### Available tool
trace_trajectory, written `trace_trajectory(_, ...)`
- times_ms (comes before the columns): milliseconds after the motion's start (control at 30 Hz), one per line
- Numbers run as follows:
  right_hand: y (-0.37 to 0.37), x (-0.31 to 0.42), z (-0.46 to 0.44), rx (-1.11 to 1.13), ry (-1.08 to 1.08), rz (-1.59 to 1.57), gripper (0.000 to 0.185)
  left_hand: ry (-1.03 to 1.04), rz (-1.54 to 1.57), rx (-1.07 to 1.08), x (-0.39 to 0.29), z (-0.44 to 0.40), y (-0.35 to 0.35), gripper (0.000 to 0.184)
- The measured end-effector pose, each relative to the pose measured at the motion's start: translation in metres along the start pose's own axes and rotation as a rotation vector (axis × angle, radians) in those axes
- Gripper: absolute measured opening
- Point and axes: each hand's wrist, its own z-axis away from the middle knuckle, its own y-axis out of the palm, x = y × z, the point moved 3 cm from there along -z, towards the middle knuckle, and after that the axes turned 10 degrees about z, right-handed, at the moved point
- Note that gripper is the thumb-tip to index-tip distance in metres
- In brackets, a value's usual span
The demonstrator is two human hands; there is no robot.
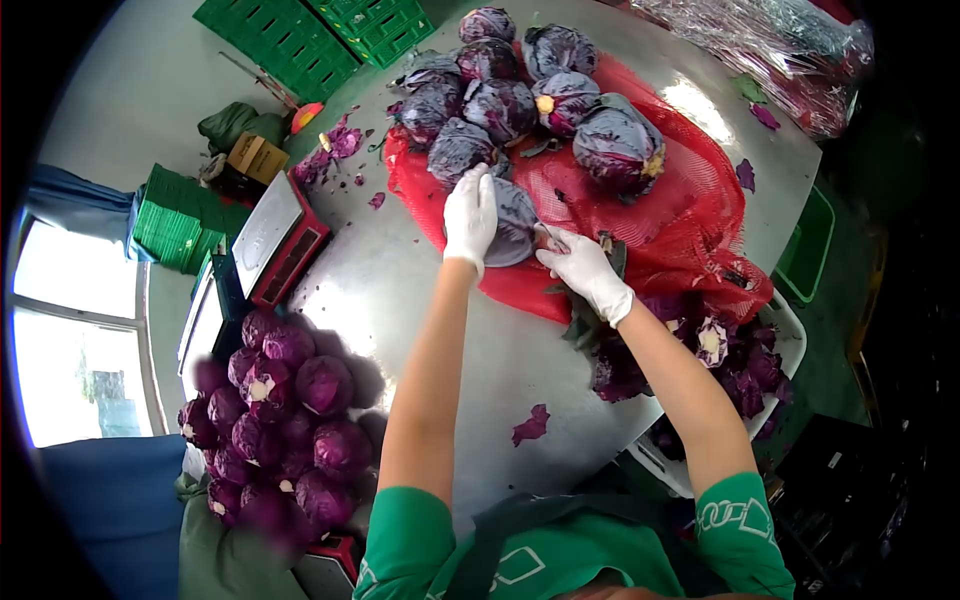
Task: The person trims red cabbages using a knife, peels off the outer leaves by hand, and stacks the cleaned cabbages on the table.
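A red cabbage (513,222) with dull greyish outer leaves lies on a red mesh bag (700,215) between my hands. My left hand (470,218), in a white glove, grips the cabbage's left side with its fingers stretched together. My right hand (588,272), also gloved, is closed at the cabbage's right edge. Something thin and dark shows at its fingertips, too small to name. More untrimmed cabbages (500,108) are grouped on the mesh just beyond my hands, with a large one (618,150) to the right.
Trimmed purple cabbages (325,385) are piled at the left of the metal table (480,390), near a red-sided scale (290,250). A white crate (795,335) of stripped leaves stands right. Green crates (280,45) are behind; plastic wrap (770,50) lies far right.
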Motion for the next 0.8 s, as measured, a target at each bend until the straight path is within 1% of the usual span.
trace_trajectory(33,0.005,0.009,0.011,-0.034,0.052,-0.125,0.054,-0.025,-0.137,0.15,0.024,-0.006,0.004,0.032)
trace_trajectory(67,0.011,0.007,0.014,-0.071,0.139,-0.297,0.051,-0.169,0.074,0.141,0.024,-0.011,-0.006,0.028)
trace_trajectory(100,0.014,0.004,0.014,-0.108,0.229,-0.466,0.048,-0.192,0.173,0.131,0.027,-0.012,-0.017,0.028)
trace_trajectory(167,0.026,-0.004,0.013,-0.172,0.342,-0.752,0.037,-0.047,0.005,0.167,0.029,0.005,-0.033,0.03)
trace_trajectory(200,0.037,-0.004,0.016,-0.178,0.395,-0.728,0.036,-0.027,-0.061,0.126,0.021,0.023,-0.042,0.031)
trace_trajectory(233,0.047,-0.005,0.019,-0.184,0.443,-0.706,0.035,0.014,-0.179,0.072,-0.002,0.046,-0.055,0.032)
trace_trajectory(267,0.054,-0.005,0.025,-0.18,0.452,-0.711,0.035,0.006,-0.162,0.046,-0.018,0.072,-0.063,0.033)
trace_trajectory(300,0.059,-0.005,0.034,-0.163,0.391,-0.568,0.034,-0.15,-0.041,0.071,-0.038,0.095,-0.076,0.029)
trace_trajectory(333,0.062,-0.006,0.044,-0.146,0.328,-0.426,0.033,-0.135,0.09,-0.018,-0.042,0.124,-0.084,0.023)
trace_trajectory(367,0.067,-0.017,0.054,-0.143,0.251,-0.462,0.025,-0.071,0.088,-0.049,-0.034,0.154,-0.088,0.029)
trace_trajectory(433,0.072,-0.011,0.091,-0.156,0.03,-0.251,0.025,-0.216,0.308,-0.1,-0.02,0.187,-0.098,0.045)
trace_trajectory(500,0.081,-0.005,0.128,-0.149,0.025,-0.453,0.034,-0.47,0.771,-0.032,-0.021,0.209,-0.105,0.061)
trace_trajectory(533,0.088,-0.017,0.145,-0.182,0.073,-0.46,0.034,-0.655,0.945,0.084,-0.017,0.214,-0.111,0.076)
trace_trajectory(567,0.097,-0.032,0.161,-0.221,0.114,-0.466,0.034,-0.669,0.945,0.088,-0.019,0.217,-0.122,0.076)
trace_trajectory(600,0.114,-0.051,0.179,-0.242,0.225,-0.532,0.031,-0.611,0.775,0.222,-0.026,0.216,-0.13,0.08)
trace_trajectory(633,0.134,-0.061,0.195,-0.145,0.197,-0.578,0.028,-0.541,0.606,0.353,-0.028,0.215,-0.134,0.085)
trace_trajectory(667,0.156,-0.067,0.21,-0.055,0.231,-0.636,0.028,-0.288,0.37,0.43,-0.026,0.212,-0.137,0.09)
trace_trajectory(700,0.172,-0.068,0.221,0.035,0.26,-0.694,0.028,-0.28,0.375,0.438,-0.024,0.213,-0.134,0.09)
trace_trajectory(767,0.163,-0.081,0.225,0.025,0.261,-0.651,0.031,-0.432,0.645,0.567,-0.019,0.218,-0.125,0.087)
trace_trajectory(800,0.134,-0.082,0.222,-0.131,0.27,-0.566,0.034,-0.46,0.684,0.542,-0.021,0.223,-0.121,0.082)
